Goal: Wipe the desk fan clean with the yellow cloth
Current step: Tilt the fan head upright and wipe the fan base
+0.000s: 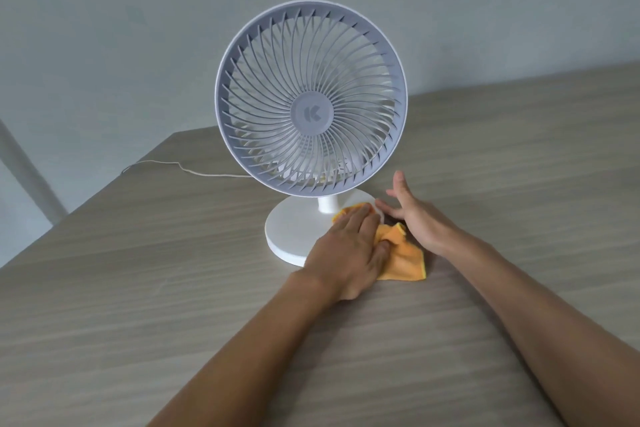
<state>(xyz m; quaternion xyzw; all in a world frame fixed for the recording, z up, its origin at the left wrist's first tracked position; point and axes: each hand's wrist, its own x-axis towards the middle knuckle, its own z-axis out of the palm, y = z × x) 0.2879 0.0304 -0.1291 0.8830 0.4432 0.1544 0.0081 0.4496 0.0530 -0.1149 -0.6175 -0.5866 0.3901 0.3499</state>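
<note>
A white desk fan with a grey round grille stands on a short neck and a round white base in the middle of the table. The yellow cloth lies half on the base's right side and half on the table. My left hand rests flat on the cloth, pressing it onto the base. My right hand is open at the base's right edge, with its fingertips touching the rim.
The wooden table runs up to a pale wall at the back. A thin white cable trails from behind the fan to the table's left edge, which drops off at the left.
</note>
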